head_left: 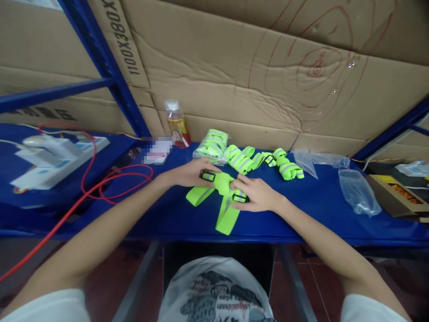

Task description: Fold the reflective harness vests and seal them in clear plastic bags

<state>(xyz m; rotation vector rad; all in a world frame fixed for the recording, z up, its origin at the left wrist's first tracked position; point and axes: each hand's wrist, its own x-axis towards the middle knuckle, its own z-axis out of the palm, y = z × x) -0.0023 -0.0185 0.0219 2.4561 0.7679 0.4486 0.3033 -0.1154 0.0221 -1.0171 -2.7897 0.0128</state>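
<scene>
Both of my hands are on a neon-yellow reflective strap (228, 220) with black buckles, near the front of the blue table. My left hand (192, 172) grips its left part beside one buckle (208, 176). Its fingertips are partly hidden. My right hand (257, 193) has its fingers closed on the right part, by a second buckle (240, 197). One loop of the strap sticks out to the left and another hangs toward me. Just behind lie a clear bag of folded reflective strap (213, 144) and a loose bundled reflective strap (243, 158), which runs right to a rolled end.
A drink bottle (178, 125) and a white card-like item (160, 151) stand back left. Red cable (97, 190) and a power strip (60, 163) lie at left. Clear plastic bags (359, 191) and an open cardboard box (397, 197) are at right. Cardboard (214, 58) walls the back.
</scene>
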